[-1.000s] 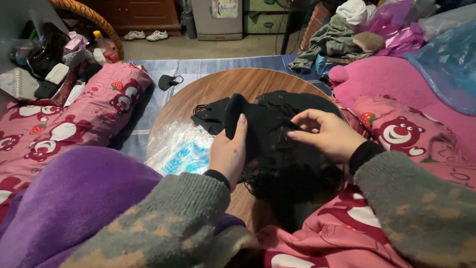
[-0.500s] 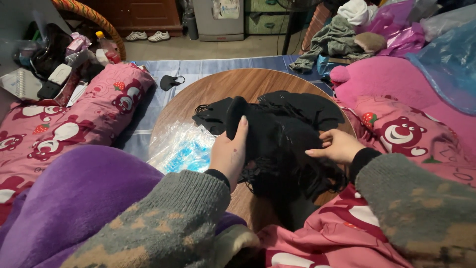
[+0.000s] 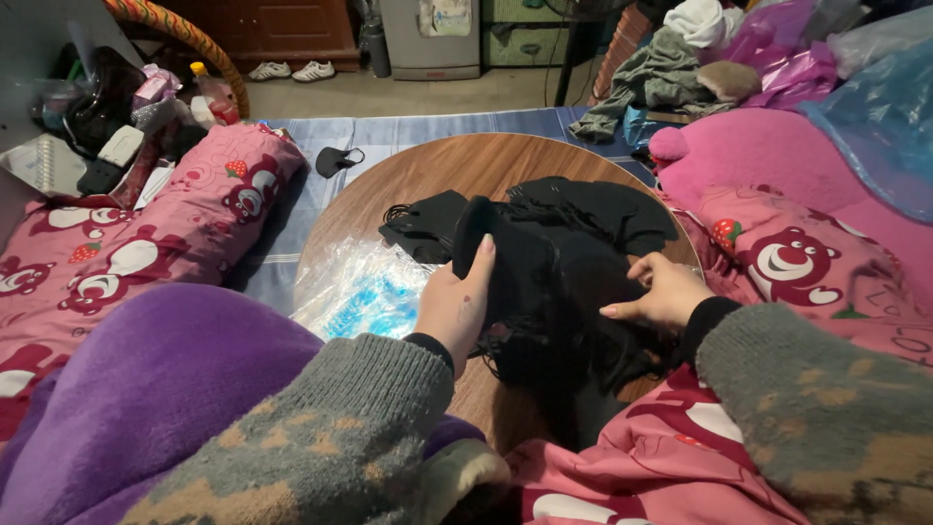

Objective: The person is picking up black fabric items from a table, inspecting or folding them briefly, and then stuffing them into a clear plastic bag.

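While both hands work at the round wooden surface (image 3: 457, 165), head view shows a soft black fabric garment (image 3: 554, 282) heaped across its middle and right. Left hand (image 3: 455, 303) has its grip closed on a raised fold at the garment's left edge, thumb up. Right hand (image 3: 663, 292) rests on the right side, fingers curled onto cloth. Garment's long axis runs toward the person; it lies between both hands, equally near. Crinkled clear plastic bag (image 3: 360, 290) lies just left.

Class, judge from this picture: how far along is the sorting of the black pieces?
Looks done: flat black pieces lie stacked on the round wooden table. In hand: left hand and right hand grip a dark fabric heap. Left: that tangled heap.
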